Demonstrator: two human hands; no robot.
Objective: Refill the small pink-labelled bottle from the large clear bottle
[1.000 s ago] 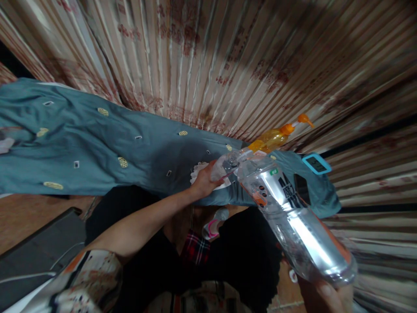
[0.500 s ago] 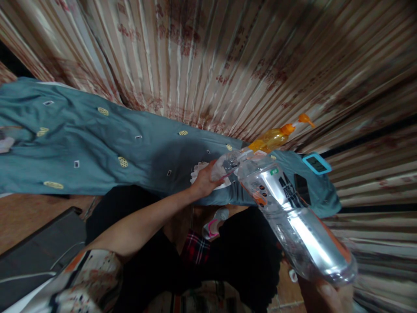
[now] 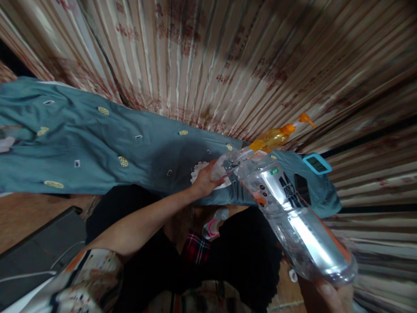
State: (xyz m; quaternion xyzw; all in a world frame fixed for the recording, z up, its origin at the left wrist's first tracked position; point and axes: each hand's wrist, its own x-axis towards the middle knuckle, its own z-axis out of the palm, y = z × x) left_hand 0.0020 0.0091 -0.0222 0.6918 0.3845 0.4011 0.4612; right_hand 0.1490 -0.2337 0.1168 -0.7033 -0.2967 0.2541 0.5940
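Observation:
My left hand point(image 3: 206, 181) is closed around a small clear plastic bottle point(image 3: 226, 166) above the cloth. My right hand point(image 3: 330, 295), partly cut off at the lower right, grips the base end of a large clear plastic bottle point(image 3: 293, 217) with a silver label. The large bottle is tilted, its neck end pointing up and left to the small bottle. Their necks are close together, and I cannot tell whether they touch. Just behind them is a yellow pump bottle point(image 3: 272, 139) with an orange pump head. Something white and frilly-edged point(image 3: 196, 170) lies under my left hand.
A teal cloth point(image 3: 146, 152) with pineapple prints covers the long surface ahead. At its right end are a blue-framed digital clock point(image 3: 317, 164) and a dark phone point(image 3: 302, 188). Pleated curtains point(image 3: 202, 65) hang close behind. A dark grey flat object with a cable point(image 3: 39, 248) sits lower left.

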